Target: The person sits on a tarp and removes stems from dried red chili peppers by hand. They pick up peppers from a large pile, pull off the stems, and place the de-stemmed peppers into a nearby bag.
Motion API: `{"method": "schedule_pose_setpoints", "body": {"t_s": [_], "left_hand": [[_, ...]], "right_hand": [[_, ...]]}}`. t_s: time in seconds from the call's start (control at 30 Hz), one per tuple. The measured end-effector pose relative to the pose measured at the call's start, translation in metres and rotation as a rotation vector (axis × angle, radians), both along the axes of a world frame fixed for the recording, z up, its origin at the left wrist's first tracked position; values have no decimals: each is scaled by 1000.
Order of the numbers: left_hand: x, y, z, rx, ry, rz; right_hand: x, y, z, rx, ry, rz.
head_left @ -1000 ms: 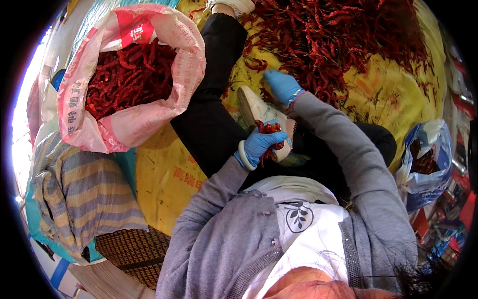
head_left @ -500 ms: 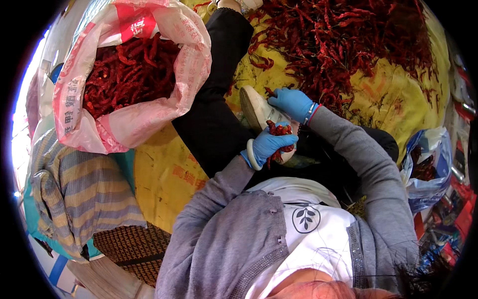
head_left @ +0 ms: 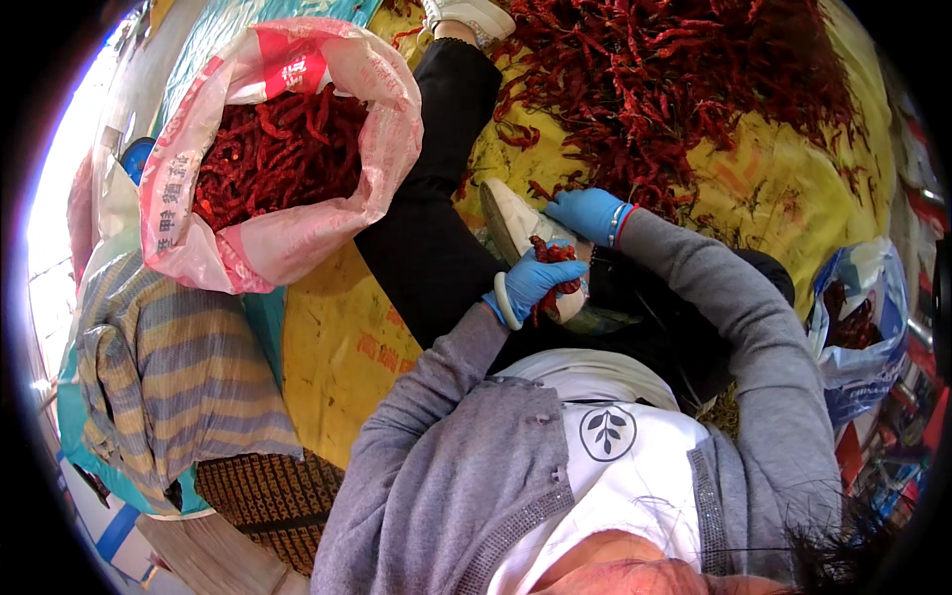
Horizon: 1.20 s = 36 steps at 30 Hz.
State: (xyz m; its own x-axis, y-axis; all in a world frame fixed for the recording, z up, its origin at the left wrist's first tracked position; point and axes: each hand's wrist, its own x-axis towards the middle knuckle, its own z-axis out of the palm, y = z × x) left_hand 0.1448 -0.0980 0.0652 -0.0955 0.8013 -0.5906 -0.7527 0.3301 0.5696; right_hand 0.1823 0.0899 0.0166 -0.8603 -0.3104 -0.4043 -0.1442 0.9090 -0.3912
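Note:
Both hands wear blue gloves. My left hand (head_left: 532, 285), with a pale bangle at its wrist, is closed around a bunch of dried red chilies (head_left: 553, 260) in front of my lap. The ends of the chilies stick out above and below its fingers. My right hand (head_left: 587, 214) is closed beside the white shoe (head_left: 513, 223) on my folded leg, at the near edge of a large heap of dried red chilies (head_left: 654, 89). A few chilies lie by its fingertips; whether it grips one is hidden.
A pink-and-white sack (head_left: 297, 248) full of red chilies stands at the left, beside my stretched leg. A blue-white plastic bag (head_left: 861, 382) with some chilies is at the right. A striped cloth (head_left: 188, 367) lies at the left, and a yellow sheet (head_left: 332, 367) covers the ground.
The view has shifted slightly, so the sack and heap sit a little differently. My right hand has moved slightly, while my left hand keeps its bunch of chilies.

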Motion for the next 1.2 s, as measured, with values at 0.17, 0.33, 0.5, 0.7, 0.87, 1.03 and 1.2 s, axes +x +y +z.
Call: {"method": "schedule_pose_setpoints", "body": {"t_s": [0.17, 0.33, 0.5, 0.7, 0.87, 1.03, 1.2], "left_hand": [[-1, -3, -5, 13, -7, 6], [-2, -6, -9, 14, -19, 83], [-9, 4, 7, -26, -62, 321], [-33, 34, 55, 212, 157, 308], [-23, 58, 58, 274, 122, -6], [-5, 59, 40, 241, -114, 16], [7, 54, 28, 165, -112, -27]], "right_hand": [[5, -1, -8, 31, 30, -169], [14, 19, 16, -608, 511, -858], [50, 40, 77, -1398, 214, -1408], [80, 28, 114, -1656, 142, -1329], [84, 5, 125, -1447, 187, -1215], [84, -11, 115, -1330, 430, -1200], [91, -23, 114, -1167, 373, -1282]]}}
